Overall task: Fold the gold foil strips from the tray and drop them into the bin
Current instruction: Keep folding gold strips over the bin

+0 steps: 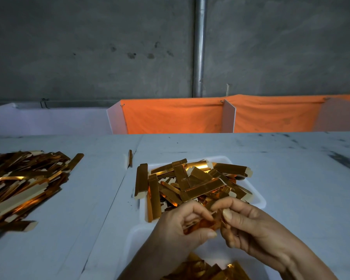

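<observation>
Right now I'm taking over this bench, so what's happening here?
A person is folding one gold foil strip, pinched between the left hand and right hand above the near edge of the white tray of strips. A bin below holds some pieces; a bigger pile lies to the left.
</observation>
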`<move>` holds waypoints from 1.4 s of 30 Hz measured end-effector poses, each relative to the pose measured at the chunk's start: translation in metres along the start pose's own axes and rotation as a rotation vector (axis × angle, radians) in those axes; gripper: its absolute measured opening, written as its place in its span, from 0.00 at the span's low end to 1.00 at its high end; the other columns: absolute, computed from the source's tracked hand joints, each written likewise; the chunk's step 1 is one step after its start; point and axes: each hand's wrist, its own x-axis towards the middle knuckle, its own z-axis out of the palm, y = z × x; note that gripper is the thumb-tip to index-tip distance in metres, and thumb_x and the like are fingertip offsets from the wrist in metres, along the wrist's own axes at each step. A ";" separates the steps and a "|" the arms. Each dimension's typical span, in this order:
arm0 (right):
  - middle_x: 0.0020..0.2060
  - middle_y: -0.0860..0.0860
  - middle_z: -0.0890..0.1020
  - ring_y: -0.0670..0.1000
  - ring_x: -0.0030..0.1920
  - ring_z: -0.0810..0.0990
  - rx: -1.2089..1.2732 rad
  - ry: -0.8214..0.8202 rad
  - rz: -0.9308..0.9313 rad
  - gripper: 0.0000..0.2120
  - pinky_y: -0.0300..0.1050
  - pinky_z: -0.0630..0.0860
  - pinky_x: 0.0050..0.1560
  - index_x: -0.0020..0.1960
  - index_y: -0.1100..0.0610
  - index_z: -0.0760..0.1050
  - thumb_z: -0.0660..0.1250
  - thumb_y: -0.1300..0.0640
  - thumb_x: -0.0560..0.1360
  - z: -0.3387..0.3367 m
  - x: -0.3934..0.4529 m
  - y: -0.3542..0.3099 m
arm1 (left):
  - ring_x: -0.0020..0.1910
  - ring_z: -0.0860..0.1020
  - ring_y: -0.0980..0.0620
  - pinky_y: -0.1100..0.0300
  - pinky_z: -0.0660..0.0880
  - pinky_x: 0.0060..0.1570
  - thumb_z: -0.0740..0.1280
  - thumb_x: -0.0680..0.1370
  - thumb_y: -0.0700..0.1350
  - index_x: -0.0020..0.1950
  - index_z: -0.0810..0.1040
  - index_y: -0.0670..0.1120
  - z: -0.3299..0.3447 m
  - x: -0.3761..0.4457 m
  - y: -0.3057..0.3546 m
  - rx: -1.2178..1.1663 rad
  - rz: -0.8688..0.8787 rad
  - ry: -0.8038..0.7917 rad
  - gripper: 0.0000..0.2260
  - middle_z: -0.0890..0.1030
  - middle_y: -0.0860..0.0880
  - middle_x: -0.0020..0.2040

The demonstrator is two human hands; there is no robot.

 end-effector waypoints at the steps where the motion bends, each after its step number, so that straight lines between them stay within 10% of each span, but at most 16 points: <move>1: 0.30 0.56 0.76 0.50 0.27 0.76 -0.005 -0.014 0.007 0.25 0.39 0.77 0.29 0.48 0.61 0.82 0.84 0.53 0.56 0.000 0.000 -0.001 | 0.54 0.79 0.58 0.57 0.75 0.55 0.71 0.70 0.55 0.51 0.76 0.61 0.000 0.000 0.000 0.004 0.000 0.002 0.11 0.82 0.58 0.51; 20: 0.26 0.54 0.73 0.47 0.23 0.74 -0.270 -0.081 0.264 0.09 0.36 0.70 0.27 0.44 0.60 0.79 0.74 0.54 0.71 -0.013 -0.004 -0.006 | 0.51 0.81 0.54 0.51 0.76 0.55 0.75 0.69 0.56 0.46 0.77 0.58 0.001 0.003 -0.002 -0.072 -0.137 -0.280 0.10 0.83 0.50 0.49; 29: 0.29 0.57 0.75 0.52 0.29 0.76 -0.213 0.370 -0.064 0.07 0.40 0.75 0.32 0.46 0.59 0.83 0.66 0.59 0.74 0.000 0.006 0.002 | 0.45 0.72 0.61 0.68 0.69 0.45 0.57 0.80 0.57 0.45 0.77 0.50 0.002 0.008 -0.015 0.574 -0.061 0.248 0.14 0.74 0.58 0.43; 35: 0.43 0.43 0.81 0.45 0.48 0.78 -0.948 0.733 -0.300 0.11 0.37 0.73 0.48 0.43 0.45 0.79 0.64 0.60 0.78 0.009 0.020 0.015 | 0.57 0.68 0.61 0.69 0.62 0.58 0.53 0.82 0.53 0.62 0.72 0.54 0.001 0.014 -0.023 0.812 -0.179 0.258 0.13 0.74 0.57 0.60; 42: 0.69 0.45 0.70 0.47 0.72 0.62 -1.565 0.631 -0.255 0.20 0.40 0.60 0.70 0.70 0.48 0.70 0.63 0.58 0.78 0.001 0.062 0.021 | 0.57 0.72 0.59 0.68 0.69 0.56 0.54 0.83 0.47 0.64 0.73 0.51 0.001 0.017 -0.023 0.792 -0.199 0.166 0.13 0.75 0.55 0.61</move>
